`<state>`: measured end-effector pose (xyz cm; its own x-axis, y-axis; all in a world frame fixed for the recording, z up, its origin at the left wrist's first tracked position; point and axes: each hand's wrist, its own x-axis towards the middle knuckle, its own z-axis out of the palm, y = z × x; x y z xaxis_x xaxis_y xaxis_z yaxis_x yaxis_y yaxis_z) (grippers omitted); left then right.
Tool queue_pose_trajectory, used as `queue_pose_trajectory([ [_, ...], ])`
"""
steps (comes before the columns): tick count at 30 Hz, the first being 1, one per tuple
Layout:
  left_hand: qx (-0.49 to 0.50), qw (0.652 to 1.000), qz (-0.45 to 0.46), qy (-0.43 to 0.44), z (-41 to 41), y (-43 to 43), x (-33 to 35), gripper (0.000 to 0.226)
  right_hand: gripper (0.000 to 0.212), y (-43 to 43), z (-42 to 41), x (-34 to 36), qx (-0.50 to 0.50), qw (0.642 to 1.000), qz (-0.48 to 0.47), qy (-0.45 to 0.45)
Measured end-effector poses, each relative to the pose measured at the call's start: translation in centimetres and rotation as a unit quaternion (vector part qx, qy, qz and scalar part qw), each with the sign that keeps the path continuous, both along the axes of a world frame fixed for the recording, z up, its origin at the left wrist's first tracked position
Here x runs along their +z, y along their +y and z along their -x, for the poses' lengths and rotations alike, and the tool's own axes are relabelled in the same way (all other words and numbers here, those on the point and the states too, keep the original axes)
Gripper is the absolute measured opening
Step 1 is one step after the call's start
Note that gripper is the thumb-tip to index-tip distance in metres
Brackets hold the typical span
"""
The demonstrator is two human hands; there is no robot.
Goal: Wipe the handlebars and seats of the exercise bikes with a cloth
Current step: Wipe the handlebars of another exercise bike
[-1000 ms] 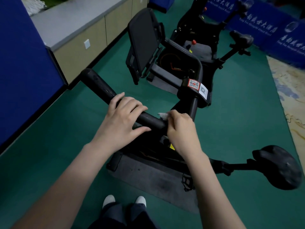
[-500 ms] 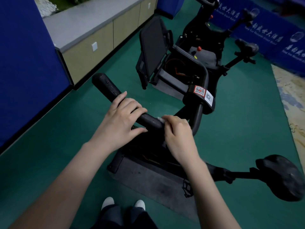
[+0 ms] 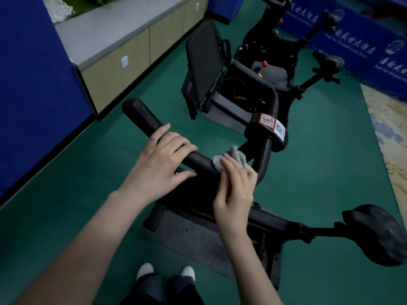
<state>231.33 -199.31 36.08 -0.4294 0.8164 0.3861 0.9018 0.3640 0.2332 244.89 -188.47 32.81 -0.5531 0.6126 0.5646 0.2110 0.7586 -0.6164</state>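
right hand (image 3: 234, 190) rolls back off black padded handlebar (image 3: 143, 116), pinching now-exposed crumpled grey cloth (image 3: 231, 158) | left hand (image 3: 160, 164) still draped loosely on bar | judged: regripping between strokes

Left hand (image 3: 160, 166) lies palm-down, fingers (image 3: 181, 146) loosely spread; right hand (image 3: 235, 192) apparently pinches with curled fingers.
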Motion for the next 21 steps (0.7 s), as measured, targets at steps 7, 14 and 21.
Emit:
queue_pose_trajectory([
  [7, -0.014, 1.0, 0.002, 0.003, 0.3, -0.2, -0.1, 0.053, 0.036, 0.8, -1.5, -2.0, -0.133, 0.988, 0.035, 0.07],
  [14, -0.018, 0.999, 0.005, 0.028, 0.5, -0.2, -0.5, 0.053, 0.046, -0.5, -1.1, -2.7, -0.208, 0.966, 0.101, 0.118],
  [21, 0.003, 0.999, 0.008, 0.045, 0.2, 0.1, -0.8, 0.05, 0.048, -0.6, -2.0, -2.9, -0.206, 0.889, 0.341, 0.225],
])
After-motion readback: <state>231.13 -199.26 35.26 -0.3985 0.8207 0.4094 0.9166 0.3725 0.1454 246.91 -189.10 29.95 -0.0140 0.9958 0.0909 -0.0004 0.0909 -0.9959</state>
